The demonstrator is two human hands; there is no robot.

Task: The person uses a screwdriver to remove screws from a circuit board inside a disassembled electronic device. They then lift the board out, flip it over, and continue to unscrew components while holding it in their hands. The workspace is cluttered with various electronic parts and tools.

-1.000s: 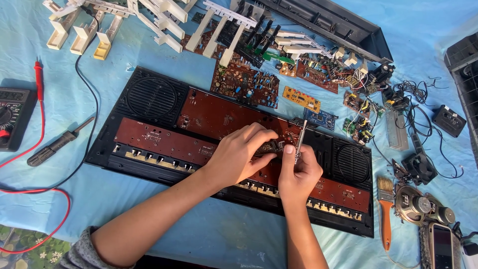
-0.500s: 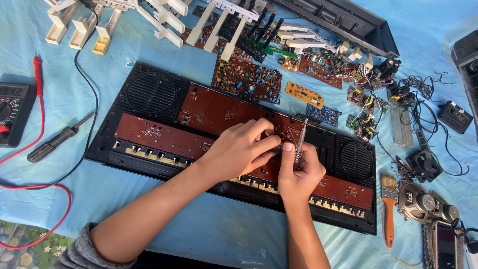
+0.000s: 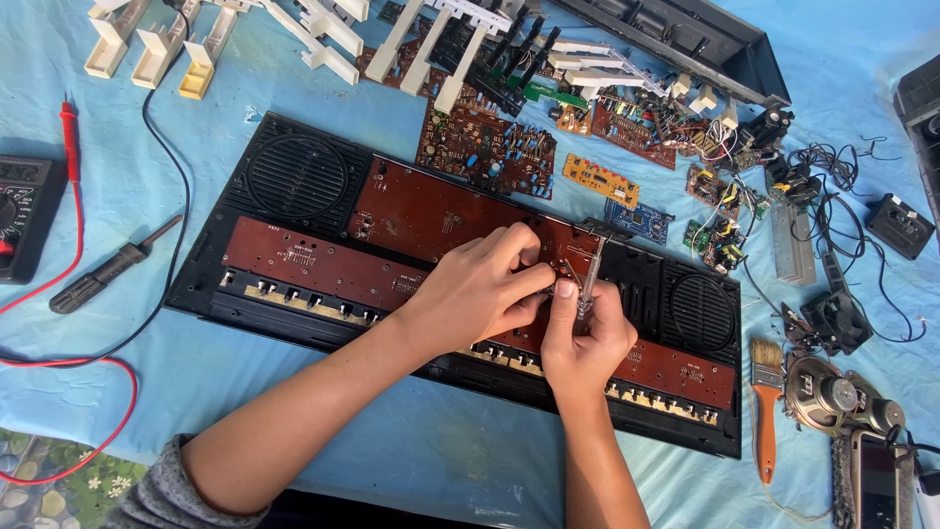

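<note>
Black keyboard case (image 3: 196, 294) on a blue cloth (image 3: 323, 421), holding two brown circuit boards (image 3: 323, 269) and a round speaker grille (image 3: 299, 176) at each end. Right hand (image 3: 585, 338) is clamped on an upright screwdriver (image 3: 590, 279) over the boards. Left hand (image 3: 485, 289), fingers curled together, pinches a small part beside the tip; what it is cannot be told.

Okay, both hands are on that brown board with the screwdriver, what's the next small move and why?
Probably turn the screwdriver in place with the right hand while the left hand steadies its tip. The tool stands nearly upright on the brown board inside the black case, and the left fingertips pinch right beside its shaft. Whether a screw sits under it is hidden.
</note>
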